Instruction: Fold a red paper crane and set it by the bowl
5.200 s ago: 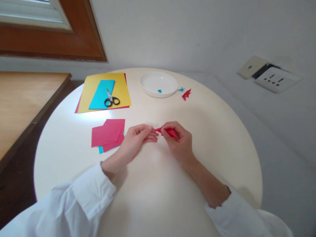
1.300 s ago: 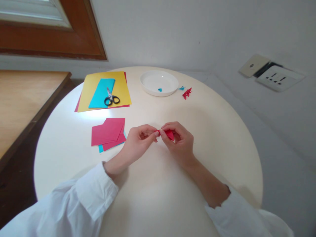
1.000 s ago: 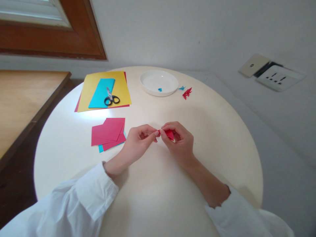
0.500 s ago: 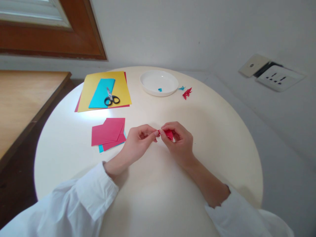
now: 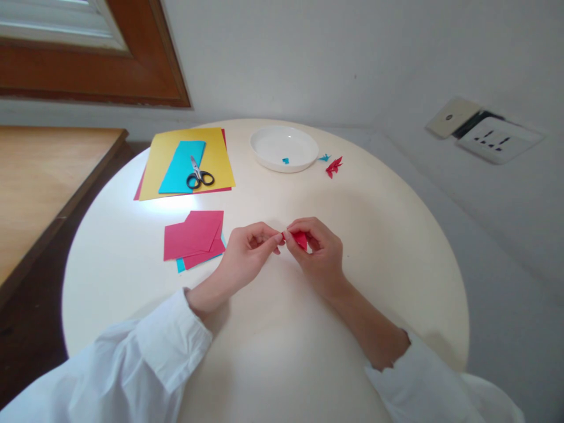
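Observation:
A small piece of folded red paper point(image 5: 300, 239) is held between my two hands above the middle of the round table. My left hand point(image 5: 253, 249) pinches its left end between thumb and forefinger. Around its right part, the thumb and fingers of my right hand point(image 5: 318, 249) are closed, hiding much of the fold. Red paper squares point(image 5: 194, 235) lie left of my left hand, with blue paper point(image 5: 180, 265) showing beneath them. Beyond my hands, a folded red paper figure point(image 5: 333, 167) and a small blue one point(image 5: 325, 157) rest on the table.
A white round dish point(image 5: 284, 147) with a blue scrap point(image 5: 285, 160) inside stands at the table's far side. Black-handled scissors point(image 5: 200, 177) lie on a folded blue sheet point(image 5: 180, 167) over yellow paper point(image 5: 218, 155). A wall socket point(image 5: 497, 140) is at the right.
My right hand has shifted very slightly left with the folded red paper. Both hands keep their pinch, and everything else lies as before.

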Demonstrator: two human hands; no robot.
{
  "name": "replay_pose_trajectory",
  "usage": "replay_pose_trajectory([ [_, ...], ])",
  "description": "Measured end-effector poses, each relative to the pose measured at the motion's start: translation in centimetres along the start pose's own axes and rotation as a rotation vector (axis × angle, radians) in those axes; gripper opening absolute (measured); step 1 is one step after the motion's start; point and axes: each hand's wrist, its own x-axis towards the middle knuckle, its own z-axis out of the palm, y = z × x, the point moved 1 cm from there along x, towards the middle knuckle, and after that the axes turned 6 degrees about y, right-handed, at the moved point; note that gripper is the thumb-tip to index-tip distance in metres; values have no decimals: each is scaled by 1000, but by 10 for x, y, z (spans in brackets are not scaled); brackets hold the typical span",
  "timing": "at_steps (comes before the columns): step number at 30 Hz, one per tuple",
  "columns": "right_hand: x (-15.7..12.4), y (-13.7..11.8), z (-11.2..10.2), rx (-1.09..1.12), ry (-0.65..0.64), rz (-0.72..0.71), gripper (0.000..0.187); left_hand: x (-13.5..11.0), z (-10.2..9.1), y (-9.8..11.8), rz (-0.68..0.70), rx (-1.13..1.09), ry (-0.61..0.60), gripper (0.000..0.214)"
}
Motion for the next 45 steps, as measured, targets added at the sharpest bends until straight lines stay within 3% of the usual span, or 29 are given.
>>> replay_pose_trajectory([
  [9,1,0,0,3,-53,29,5,2,2,-3,-23,-9,-71,19],
  [13,1,-1,1,20,-53,4,1,3,1,-4,-24,-12,-6,17],
  [19,1,2,0,18,-14,-17,13,4,-1,-3,-6,-21,98,14],
  [27,0,4,0,59,-20,9,10,4,0,-2,3,-42,97,12],
  [32,0,1,1,10,-39,-48,8,4,1,-4,-18,-85,58,14],
  [38,3,-5,1,-126,-14,-213,5,3,2,-5,12,-103,69,13],
  [45,1,-8,3,-201,27,-238,7,1,4,-6,21,-122,85,10],
])
